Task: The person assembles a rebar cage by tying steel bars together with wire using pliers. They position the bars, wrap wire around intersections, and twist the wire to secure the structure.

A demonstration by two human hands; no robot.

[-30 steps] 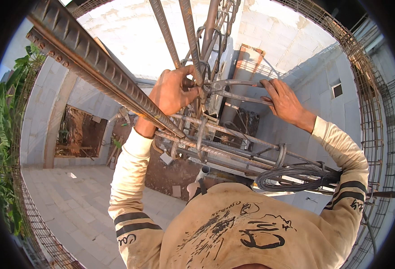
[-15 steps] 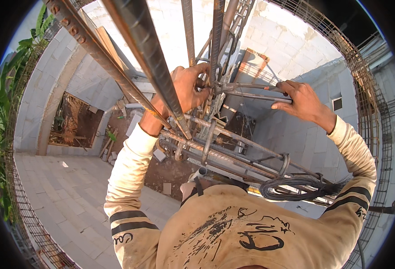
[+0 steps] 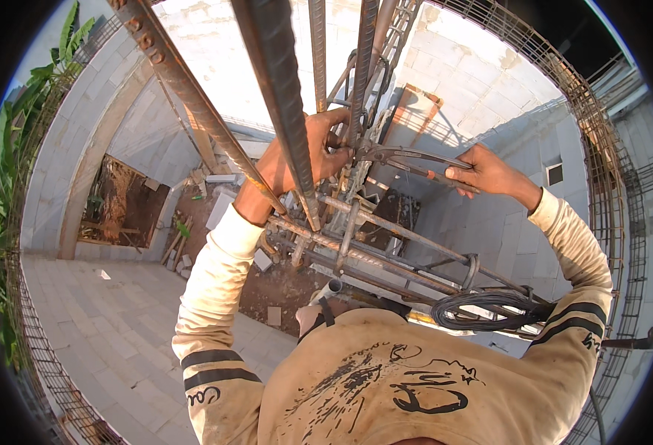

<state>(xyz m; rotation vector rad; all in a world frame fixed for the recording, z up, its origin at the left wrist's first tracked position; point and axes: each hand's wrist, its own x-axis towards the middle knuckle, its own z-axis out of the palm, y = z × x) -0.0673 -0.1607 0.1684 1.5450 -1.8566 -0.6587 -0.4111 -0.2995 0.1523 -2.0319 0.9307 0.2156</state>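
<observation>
**Rebar Joint Held and Gripped with Pincers – Elevated Cage**

The left hand (image 3: 319,152) is closed around a vertical rebar (image 3: 361,70) at the point where it is crossed by a horizontal stirrup; the fingers are wrapped fully, so the bar is steadied against the joint. The right hand (image 3: 489,172) is closed on the two handles of the pincers (image 3: 408,157), which are held nearly level, with the head brought in from the right to the joint just beside the left fingers. The handles appear squeezed close together – whether wire is caught in the head cannot be told.

A coil of black tie wire (image 3: 489,310) is hung on the near horizontal bars (image 3: 386,252), to the right of the torso, within reach of the right arm. Two thicker ribbed bars (image 3: 274,81) are seen slanting across the near left. Far below, a paved floor (image 3: 96,319) and block walls are visible.
</observation>
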